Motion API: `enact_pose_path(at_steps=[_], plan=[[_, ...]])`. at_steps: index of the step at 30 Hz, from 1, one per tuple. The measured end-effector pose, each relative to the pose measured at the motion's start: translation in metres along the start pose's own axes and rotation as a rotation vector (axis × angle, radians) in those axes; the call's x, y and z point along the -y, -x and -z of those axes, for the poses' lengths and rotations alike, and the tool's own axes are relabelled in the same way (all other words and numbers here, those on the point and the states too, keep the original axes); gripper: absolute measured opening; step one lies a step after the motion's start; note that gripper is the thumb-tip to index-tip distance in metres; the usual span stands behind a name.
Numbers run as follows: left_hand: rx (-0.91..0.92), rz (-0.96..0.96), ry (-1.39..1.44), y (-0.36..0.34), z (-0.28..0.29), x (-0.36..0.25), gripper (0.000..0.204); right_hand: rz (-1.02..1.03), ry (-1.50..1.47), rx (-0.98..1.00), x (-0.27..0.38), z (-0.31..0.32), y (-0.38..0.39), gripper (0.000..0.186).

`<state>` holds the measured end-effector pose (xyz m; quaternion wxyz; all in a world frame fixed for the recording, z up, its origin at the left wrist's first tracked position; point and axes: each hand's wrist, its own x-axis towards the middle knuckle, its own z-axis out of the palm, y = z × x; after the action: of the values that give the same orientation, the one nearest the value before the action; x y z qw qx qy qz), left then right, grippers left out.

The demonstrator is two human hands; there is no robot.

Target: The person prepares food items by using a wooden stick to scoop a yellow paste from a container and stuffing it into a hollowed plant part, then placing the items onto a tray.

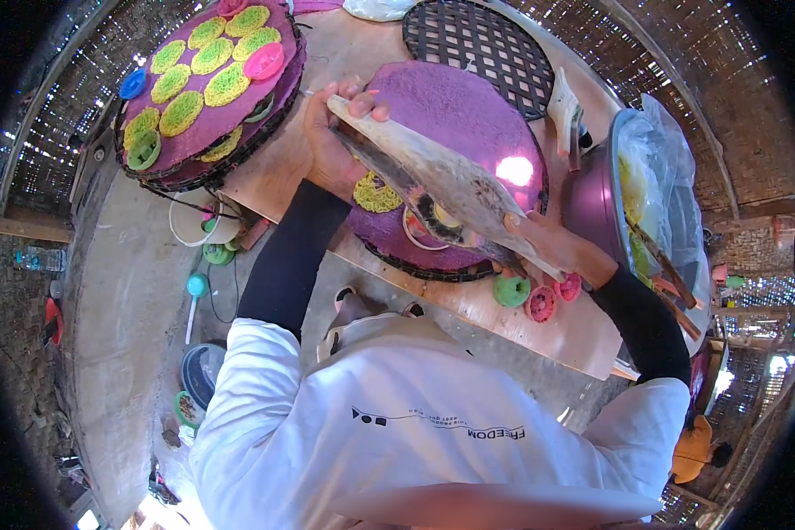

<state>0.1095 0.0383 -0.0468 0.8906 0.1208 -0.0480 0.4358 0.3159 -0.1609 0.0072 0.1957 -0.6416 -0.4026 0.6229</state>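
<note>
Both hands grip a long, worn, pale wooden tool [433, 168] with a darker underside, held slanting over a round purple tray [450, 97] on a woven base. My left hand [327, 146] wraps round its upper-left end; my right hand [565, 252] grips its lower-right end. Below the tool a yellow lacy disc [375, 196] lies on the tray, and a round ring with something red inside [415, 230] is partly hidden. By my right hand, a green moulded cup [511, 291] and pink moulded cups [541, 305] sit at the table edge.
Stacked purple trays [199, 115] with yellow discs and small cups stand at upper left. A dark lattice tray [468, 44] lies behind. A large basin [587, 185] with plastic sheeting and sticks stands right, near another wooden tool [564, 106]. A person in orange [689, 446] is at lower right.
</note>
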Motion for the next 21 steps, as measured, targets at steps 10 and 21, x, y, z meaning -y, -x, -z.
enact_pose_path(at_steps=[10,21], plan=[[-0.095,-0.027,0.049,-0.002,0.011,0.033,0.016,-0.065,0.151,-0.121,0.003,0.02,0.02,0.055],[-0.015,-0.044,-0.099,-0.012,0.009,-0.004,0.015,0.104,0.265,-0.308,0.003,-0.006,-0.011,0.061]])
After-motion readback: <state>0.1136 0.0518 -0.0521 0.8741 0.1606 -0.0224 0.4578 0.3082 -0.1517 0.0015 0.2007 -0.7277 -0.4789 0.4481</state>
